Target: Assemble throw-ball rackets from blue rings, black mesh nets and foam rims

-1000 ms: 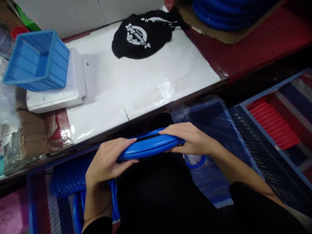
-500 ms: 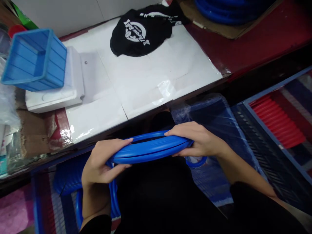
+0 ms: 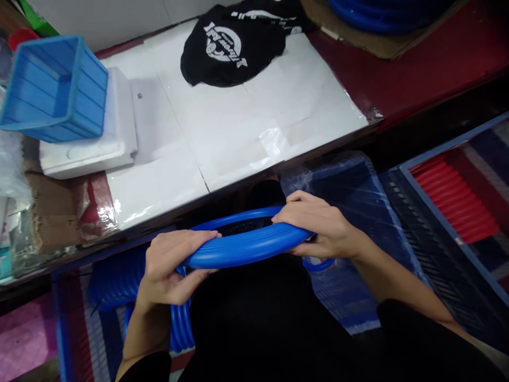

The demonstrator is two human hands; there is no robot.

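Note:
Between my hands, over my lap and just off the table's front edge, is a blue plastic ring (image 3: 246,246) with black material across its middle. It is tilted so its outer rim faces me. My left hand (image 3: 170,265) grips its left end, thumb below and fingers over the top. At the right end my right hand (image 3: 318,223) is wrapped round the rim in the same way. On the white tabletop (image 3: 234,138) lies a black fabric piece (image 3: 222,53) with white printed lettering, apart from both hands.
A blue bin (image 3: 55,90) stands on a white foam block (image 3: 91,143) at the left. Blue rings (image 3: 115,281) fill a crate at lower left. Red rings (image 3: 457,199) lie in a crate at right. More blue rings (image 3: 389,13) sit on cardboard at the back right.
The ring has tipped so that more of its dark middle shows. The dark seam line along its outer rim is no longer visible. Both hands keep their hold.

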